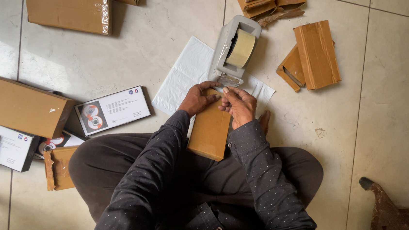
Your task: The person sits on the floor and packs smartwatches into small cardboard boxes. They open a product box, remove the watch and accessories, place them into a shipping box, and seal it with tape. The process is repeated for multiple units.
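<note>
Scene: person sits cross-legged on tiled floor | Left hand (197, 98): curled over top edge of small brown cardboard box (210, 130) resting on lap | Right hand (239, 106): fingers pinched closed at box's top corner, apparently on tape | Tape dispenser (236, 49): just beyond box | Advice: keep box steady, press tape flat along the edge.

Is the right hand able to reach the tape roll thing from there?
Probably yes. The right hand sits at the top of the brown box, just below the tape dispenser, with only bare white sheet between them.
</note>
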